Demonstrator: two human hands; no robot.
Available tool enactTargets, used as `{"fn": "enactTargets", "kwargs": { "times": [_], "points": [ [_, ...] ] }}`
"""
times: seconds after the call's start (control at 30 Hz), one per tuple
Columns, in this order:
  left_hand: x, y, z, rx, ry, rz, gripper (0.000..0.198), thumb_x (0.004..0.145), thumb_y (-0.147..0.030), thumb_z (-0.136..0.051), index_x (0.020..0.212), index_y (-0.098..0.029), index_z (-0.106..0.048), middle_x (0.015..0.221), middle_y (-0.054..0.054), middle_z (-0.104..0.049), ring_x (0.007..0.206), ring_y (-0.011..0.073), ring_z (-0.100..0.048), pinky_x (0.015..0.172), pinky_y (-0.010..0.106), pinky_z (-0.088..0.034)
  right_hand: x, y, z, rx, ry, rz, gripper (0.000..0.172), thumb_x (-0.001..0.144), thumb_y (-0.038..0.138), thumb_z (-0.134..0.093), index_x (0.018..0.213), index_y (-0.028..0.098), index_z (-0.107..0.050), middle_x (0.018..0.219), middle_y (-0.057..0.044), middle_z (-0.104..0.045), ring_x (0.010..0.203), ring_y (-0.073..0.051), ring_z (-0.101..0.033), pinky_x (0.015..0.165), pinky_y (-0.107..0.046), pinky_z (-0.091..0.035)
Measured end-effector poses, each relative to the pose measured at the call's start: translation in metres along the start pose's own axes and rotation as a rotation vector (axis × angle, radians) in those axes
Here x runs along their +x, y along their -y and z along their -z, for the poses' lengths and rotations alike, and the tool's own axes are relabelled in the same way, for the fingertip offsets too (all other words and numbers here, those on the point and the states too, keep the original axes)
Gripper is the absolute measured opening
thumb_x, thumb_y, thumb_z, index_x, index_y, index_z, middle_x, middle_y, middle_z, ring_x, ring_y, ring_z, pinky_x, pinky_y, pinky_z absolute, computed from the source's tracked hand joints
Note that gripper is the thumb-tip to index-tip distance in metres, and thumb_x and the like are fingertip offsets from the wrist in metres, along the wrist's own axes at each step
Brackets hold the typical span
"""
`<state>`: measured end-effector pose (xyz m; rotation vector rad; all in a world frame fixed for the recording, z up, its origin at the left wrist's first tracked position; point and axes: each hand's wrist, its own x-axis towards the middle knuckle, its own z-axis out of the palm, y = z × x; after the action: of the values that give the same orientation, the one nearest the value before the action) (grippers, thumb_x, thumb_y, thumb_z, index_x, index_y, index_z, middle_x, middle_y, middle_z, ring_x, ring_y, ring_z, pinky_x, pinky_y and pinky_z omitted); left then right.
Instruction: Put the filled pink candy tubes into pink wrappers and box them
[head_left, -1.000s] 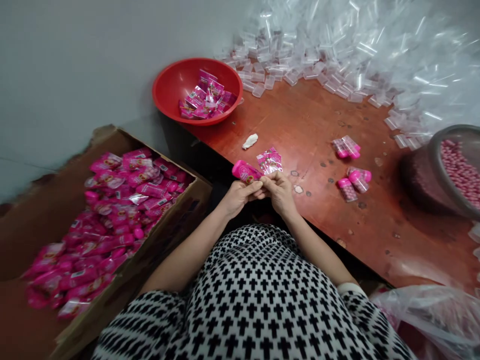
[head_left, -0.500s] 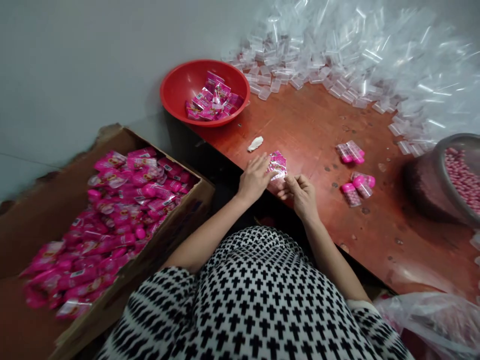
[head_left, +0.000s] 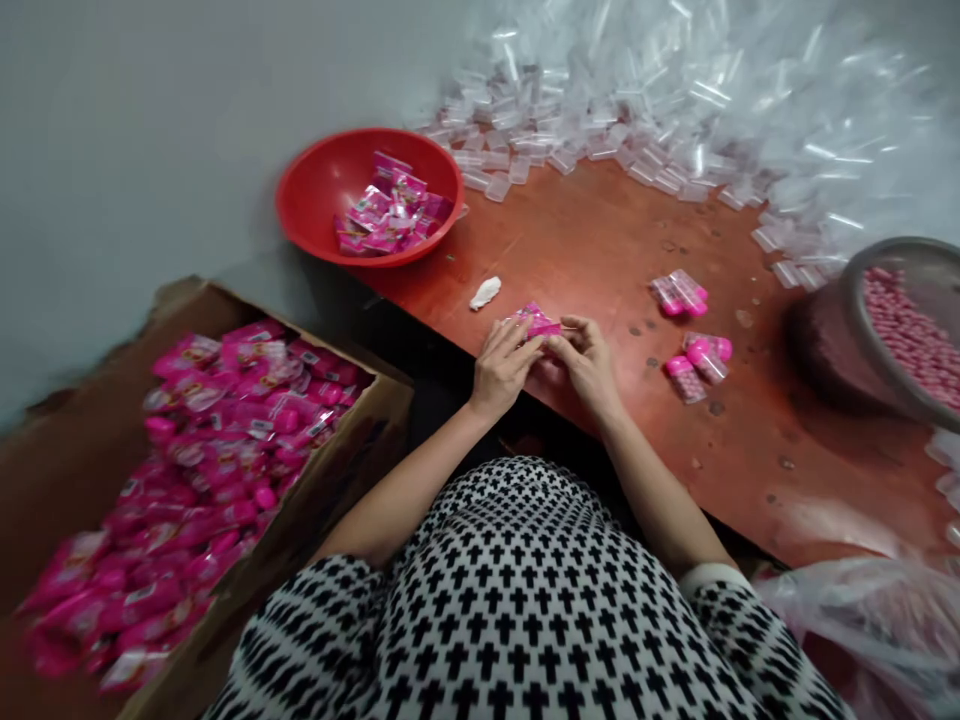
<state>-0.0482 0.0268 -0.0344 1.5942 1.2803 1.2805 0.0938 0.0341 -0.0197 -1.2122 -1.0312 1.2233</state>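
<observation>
A pink printed packet (head_left: 537,320) lies at the near edge of the reddish table (head_left: 600,230), between my hands. My left hand (head_left: 501,365) has its fingers closed over the packet's left side. On the packet's right edge, my right hand (head_left: 589,362) grips with thumb and fingers. A small white lump (head_left: 485,292) rests just beyond my left hand. To the right stand two small groups of clear bottles with pink caps, one farther back (head_left: 679,293) and one nearer (head_left: 699,367).
A red bowl (head_left: 300,200) of pink packets sits at the back left. Below it, a cardboard box (head_left: 382,400) holds many packaged pink bottles. Clear empty containers (head_left: 675,110) are heaped behind. A bucket (head_left: 832,340) of pink beads and a plastic bag (head_left: 862,610) are on the right.
The view has shifted a little. Both hands have come closer together around the packet, which now looks tilted or folded, and my right hand has moved up onto its right edge.
</observation>
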Motion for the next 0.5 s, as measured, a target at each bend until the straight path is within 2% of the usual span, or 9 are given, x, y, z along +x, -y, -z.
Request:
{"fn": "enactTargets", "kwargs": {
  "times": [0.07,0.13,0.2,0.27,0.33,0.4,0.5],
  "points": [
    [-0.004,-0.01,0.003,-0.124,-0.066,0.085,0.033,0.072,-0.022,-0.075,0.104,-0.028,-0.071,0.128,0.005,-0.063,0.127,0.0208,-0.051,0.112,0.038,-0.032,0.004,0.004,-0.001,0.052,0.029,-0.043,0.039,0.069,0.035,-0.074,0.099,0.023,-0.052,0.07,0.007,-0.06,0.063,-0.01,-0.058,0.063,-0.022,-0.049],
    [-0.006,-0.016,0.006,-0.269,-0.131,0.255,0.046,0.064,-0.026,-0.081,0.109,-0.026,-0.07,0.119,0.004,-0.068,0.114,0.0209,-0.061,0.101,0.032,-0.046,0.006,0.007,0.0,0.067,0.047,-0.039,0.039,0.069,0.034,-0.073,0.1,0.024,-0.051,0.068,0.008,-0.058,0.059,-0.009,-0.056,0.06,-0.022,-0.047],
    [-0.006,-0.018,0.006,-0.406,-0.072,0.419,0.04,0.063,-0.034,-0.082,0.099,-0.02,-0.073,0.098,0.004,-0.073,0.091,0.0194,-0.069,0.084,0.029,-0.055,0.007,0.008,0.002,0.048,0.097,-0.029,0.039,0.068,0.033,-0.072,0.1,0.024,-0.052,0.067,0.008,-0.058,0.058,-0.009,-0.054,0.059,-0.021,-0.046],
    [-0.005,-0.019,0.004,-0.506,0.047,0.521,0.033,0.062,-0.04,-0.081,0.081,-0.014,-0.075,0.078,0.003,-0.072,0.073,0.0167,-0.069,0.072,0.027,-0.058,0.006,0.009,0.006,-0.032,0.153,-0.013,0.038,0.069,0.034,-0.071,0.1,0.023,-0.053,0.065,0.009,-0.056,0.057,-0.009,-0.053,0.057,-0.021,-0.044],
    [-0.005,-0.021,0.0,-0.554,0.115,0.573,0.031,0.059,-0.039,-0.083,0.071,-0.012,-0.074,0.07,0.004,-0.07,0.065,0.0148,-0.067,0.067,0.026,-0.058,0.001,0.013,0.014,-0.176,0.181,0.017,0.033,0.072,0.034,-0.068,0.099,0.022,-0.055,0.066,0.007,-0.057,0.058,-0.01,-0.053,0.057,-0.022,-0.044],
    [-0.007,-0.023,-0.003,-0.566,0.107,0.607,0.03,0.055,-0.036,-0.085,0.069,-0.011,-0.074,0.069,0.005,-0.071,0.062,0.0138,-0.066,0.064,0.024,-0.058,-0.007,0.022,0.029,-0.384,0.147,0.072,0.026,0.078,0.036,-0.063,0.099,0.021,-0.058,0.073,0.003,-0.062,0.064,-0.013,-0.057,0.062,-0.025,-0.046],
    [-0.009,-0.026,-0.005,-0.576,0.069,0.675,0.03,0.053,-0.033,-0.086,0.068,-0.01,-0.074,0.067,0.007,-0.071,0.061,0.0139,-0.066,0.061,0.023,-0.057,-0.025,0.045,0.065,-0.864,-0.049,0.132,0.025,0.086,0.039,-0.055,0.1,0.02,-0.063,0.095,-0.006,-0.068,0.082,-0.019,-0.062,0.076,-0.032,-0.048]
  ]
}}
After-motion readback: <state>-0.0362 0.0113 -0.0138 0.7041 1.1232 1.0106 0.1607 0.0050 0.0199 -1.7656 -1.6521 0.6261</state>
